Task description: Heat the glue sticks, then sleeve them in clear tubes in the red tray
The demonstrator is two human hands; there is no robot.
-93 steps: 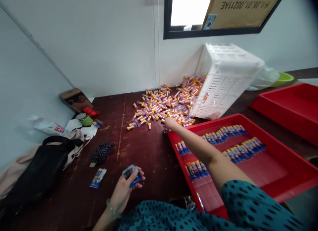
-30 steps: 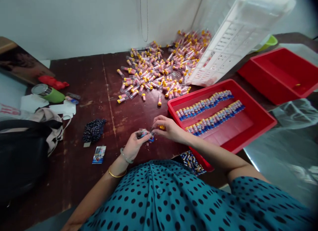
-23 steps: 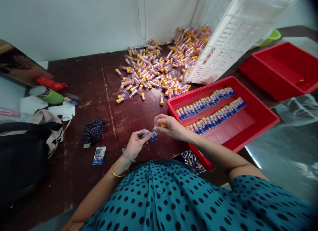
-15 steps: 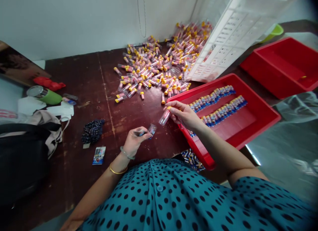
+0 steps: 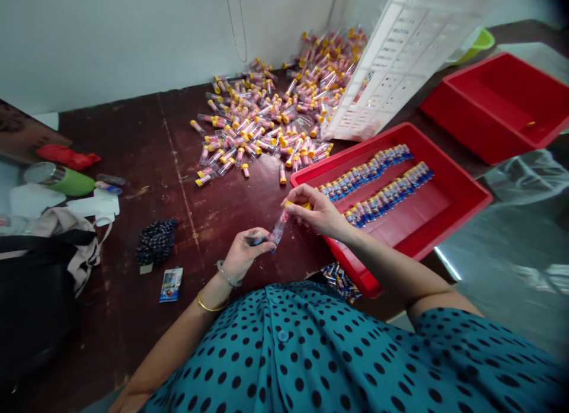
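Note:
My right hand (image 5: 320,213) pinches a clear plastic tube (image 5: 281,224) by its yellow-capped end, and a second yellow cap shows under the fingers. The tube slants down to my left hand (image 5: 239,258), where its lower end meets a small clear packet (image 5: 274,241). That hand is closed on the packet and on more folded packets (image 5: 255,240); how many, I cannot tell. Whether the tube's end sits inside the packet is unclear. Beside my right hand, a red tray (image 5: 448,241) holds two rows of filled blue packets (image 5: 377,202).
A heap of yellow-capped tubes (image 5: 262,122) lies against the wall, beside a tilted white crate (image 5: 377,87). One blue packet (image 5: 171,284) and a dark cloth bundle (image 5: 156,241) lie left. A green cup (image 5: 66,179), a black bag (image 5: 35,306) and a deep red bin (image 5: 493,105) stand around.
My right hand has moved left and brought the tube from beside the packet to its mouth. My left hand keeps its hold on the packets. The whole view has shifted slightly.

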